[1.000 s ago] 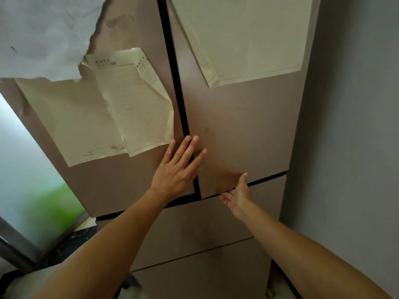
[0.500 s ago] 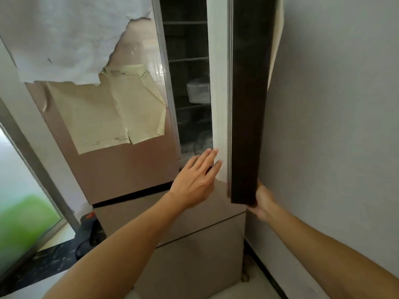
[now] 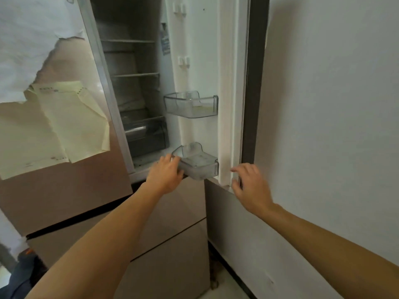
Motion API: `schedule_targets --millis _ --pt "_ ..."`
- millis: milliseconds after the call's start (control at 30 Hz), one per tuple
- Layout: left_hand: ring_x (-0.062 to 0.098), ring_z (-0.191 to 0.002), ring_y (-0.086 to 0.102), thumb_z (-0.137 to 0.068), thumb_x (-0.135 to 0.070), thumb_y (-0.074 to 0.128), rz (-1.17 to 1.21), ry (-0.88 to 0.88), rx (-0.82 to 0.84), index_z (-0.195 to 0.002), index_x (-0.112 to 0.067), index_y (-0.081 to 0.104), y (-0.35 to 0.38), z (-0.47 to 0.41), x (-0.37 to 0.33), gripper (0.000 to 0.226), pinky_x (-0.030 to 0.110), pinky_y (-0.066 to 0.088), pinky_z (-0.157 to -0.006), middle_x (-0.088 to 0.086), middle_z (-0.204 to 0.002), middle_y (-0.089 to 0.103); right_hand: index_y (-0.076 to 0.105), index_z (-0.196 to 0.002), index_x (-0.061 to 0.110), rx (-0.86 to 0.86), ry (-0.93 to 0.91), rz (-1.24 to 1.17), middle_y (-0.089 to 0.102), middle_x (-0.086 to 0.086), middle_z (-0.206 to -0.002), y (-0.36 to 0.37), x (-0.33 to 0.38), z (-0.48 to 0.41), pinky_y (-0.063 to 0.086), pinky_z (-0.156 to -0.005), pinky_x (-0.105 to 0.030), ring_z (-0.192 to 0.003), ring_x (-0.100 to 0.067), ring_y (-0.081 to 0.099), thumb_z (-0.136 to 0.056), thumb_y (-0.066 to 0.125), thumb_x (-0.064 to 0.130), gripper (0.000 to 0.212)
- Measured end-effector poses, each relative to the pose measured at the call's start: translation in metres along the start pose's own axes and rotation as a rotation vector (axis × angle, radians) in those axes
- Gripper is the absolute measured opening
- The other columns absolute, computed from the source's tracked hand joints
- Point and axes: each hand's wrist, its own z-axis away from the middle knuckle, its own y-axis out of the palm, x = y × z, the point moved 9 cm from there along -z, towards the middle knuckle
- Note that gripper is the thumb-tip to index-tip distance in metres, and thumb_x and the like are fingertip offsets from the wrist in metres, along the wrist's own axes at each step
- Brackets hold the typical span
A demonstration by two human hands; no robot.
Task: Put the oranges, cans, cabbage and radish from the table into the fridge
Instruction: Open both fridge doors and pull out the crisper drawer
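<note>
I am looking at the fridge (image 3: 71,190) with its right upper door (image 3: 207,61) standing swung out against the grey wall (image 3: 323,104), and its left upper door (image 3: 64,169) shut. Inside, bare shelves (image 3: 136,74) are showing, with a dark drawer (image 3: 146,134) sitting below them. Two clear bins are hanging on the open door's inner face, the upper bin (image 3: 191,104) and the lower bin (image 3: 197,164). My left hand (image 3: 165,174) is resting against the lower bin's left end, fingers loose around its corner, not clenched on it. My right hand (image 3: 250,186) is hovering spread and empty at the door's bottom edge, thumb just beside the seal. Yellowed paper sheets (image 3: 64,121) are hanging taped on the shut door. The oranges, cans, cabbage and radish are lying outside my view.
</note>
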Motion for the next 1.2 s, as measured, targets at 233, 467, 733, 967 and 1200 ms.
schedule_targets --millis 233,467,733,967,1200 --pt "0.028 -0.142 0.023 -0.099 -0.05 0.028 -0.064 0.095 -0.013 -0.136 -0.021 0.037 0.039 -0.034 -0.046 0.048 0.045 0.022 -0.115 0.01 -0.148 0.034 0.036 -0.143 0.015 0.246 -0.356 0.391 0.033 -0.016 -0.152 0.045 -0.031 -0.027 0.036 -0.105 -0.055 -0.143 -0.037 0.022 -0.074 0.072 0.028 0.079" --pt "0.022 -0.109 0.046 -0.098 -0.049 0.031 -0.087 0.066 -0.16 -0.114 -0.022 0.046 0.051 -0.06 -0.109 0.035 0.039 0.036 -0.104 0.002 -0.114 0.053 0.049 -0.133 0.012 0.242 -0.291 0.34 0.05 -0.01 -0.139 0.045 -0.098 -0.061 0.043 -0.097 -0.048 -0.136 -0.035 0.037 -0.07 0.075 0.028 0.07" --pt "0.026 -0.126 0.039 -0.092 -0.021 0.052 -0.075 0.027 -0.126 -0.138 -0.023 0.036 0.063 -0.073 -0.129 0.049 0.045 0.03 -0.113 0.007 -0.133 0.045 0.048 -0.134 0.011 0.251 -0.307 0.227 0.049 -0.01 -0.141 0.046 -0.133 -0.08 0.045 -0.091 -0.045 -0.135 -0.033 0.038 -0.075 0.069 0.011 0.062" --pt "0.019 -0.116 0.05 -0.092 -0.025 0.057 0.14 -0.325 -0.334 -0.131 -0.018 0.047 0.04 -0.016 -0.055 0.041 0.034 0.045 -0.095 0.004 -0.131 0.05 0.068 -0.099 0.012 -0.064 -0.486 -0.013 0.069 -0.004 -0.095 0.004 -0.082 -0.104 0.044 -0.069 -0.036 -0.096 -0.028 0.059 -0.081 0.045 0.014 0.029" --pt "0.026 -0.088 0.06 -0.098 -0.03 0.05 0.821 -1.086 -0.389 -0.113 -0.005 0.057 0.072 0.095 0.09 0.03 0.038 0.05 -0.076 0.012 -0.098 0.064 0.062 -0.115 0.011 0.173 -0.605 -0.266 0.066 -0.008 -0.108 0.076 0.056 -0.111 0.049 -0.079 -0.037 -0.097 -0.024 0.06 -0.089 0.054 0.02 0.029"
